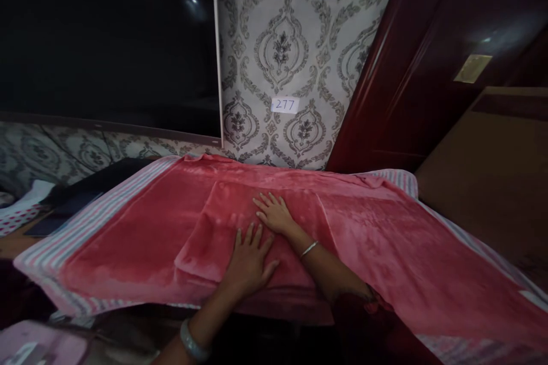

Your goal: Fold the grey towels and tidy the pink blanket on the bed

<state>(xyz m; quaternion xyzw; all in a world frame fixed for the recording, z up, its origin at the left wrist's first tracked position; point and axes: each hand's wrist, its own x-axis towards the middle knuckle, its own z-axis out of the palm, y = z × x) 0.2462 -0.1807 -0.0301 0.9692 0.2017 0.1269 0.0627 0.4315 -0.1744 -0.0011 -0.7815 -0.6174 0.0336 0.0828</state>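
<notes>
Coral-red plush towel (pixel 398 256) is lying spread out before the person, with a folded flap (pixel 205 234) at its middle. Left hand (pixel 249 259) and right hand (pixel 274 214) are pressing down flat side by side, fingers spread wide, smoothing the flap and gripping nothing.

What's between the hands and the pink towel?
Nothing visible: the left hand and right hand both lie flat, directly on the pink towel.

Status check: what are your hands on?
Left hand, right hand: flat, open. Both on folded pink plush towel. Dark wall screen behind, not in the way.
</notes>
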